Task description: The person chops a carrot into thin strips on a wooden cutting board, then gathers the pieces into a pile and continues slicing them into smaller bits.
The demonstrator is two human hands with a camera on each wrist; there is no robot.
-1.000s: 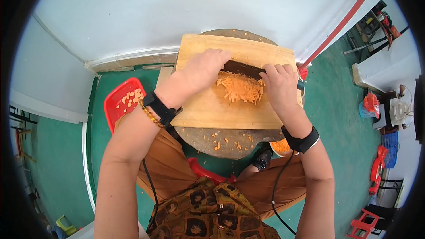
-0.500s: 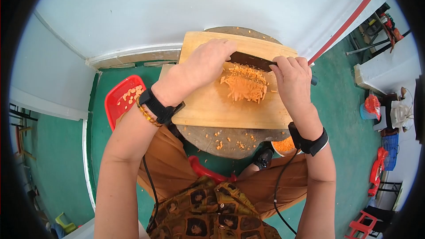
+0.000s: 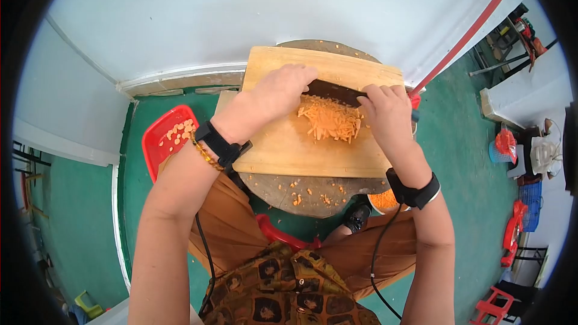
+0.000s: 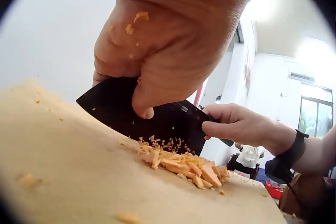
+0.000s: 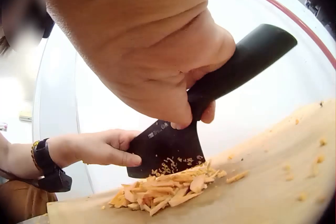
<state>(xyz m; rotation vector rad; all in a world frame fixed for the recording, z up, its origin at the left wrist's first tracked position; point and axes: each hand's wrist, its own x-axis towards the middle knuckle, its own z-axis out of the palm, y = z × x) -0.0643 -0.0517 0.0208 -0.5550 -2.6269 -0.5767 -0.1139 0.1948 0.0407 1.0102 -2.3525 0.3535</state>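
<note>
A black cleaver (image 3: pixel 332 91) stands with its edge down at the far side of a heap of orange carrot strips (image 3: pixel 330 121) on the wooden chopping board (image 3: pixel 283 157). My left hand (image 3: pixel 271 95) pinches the tip end of the blade (image 4: pixel 165 124), thumb on the near face. With my right hand (image 3: pixel 390 117) I grip the cleaver where the handle (image 5: pixel 252 58) meets the blade, thumb against its side. Small orange crumbs stick to the blade just above the edge. In the right wrist view the strips (image 5: pixel 163 190) lie right against the blade.
Under the board is a round wooden block (image 3: pixel 289 195) scattered with orange bits. A red basin (image 3: pixel 158 147) with orange slices stands at left, a bowl of orange bits (image 3: pixel 383 200) below right. The wall (image 3: pixel 259 18) rises close behind the board.
Both hands moved the cleaver away and to the right half a second ago, then back toward me and left, against the carrot heap. Both hands keep their hold.
</note>
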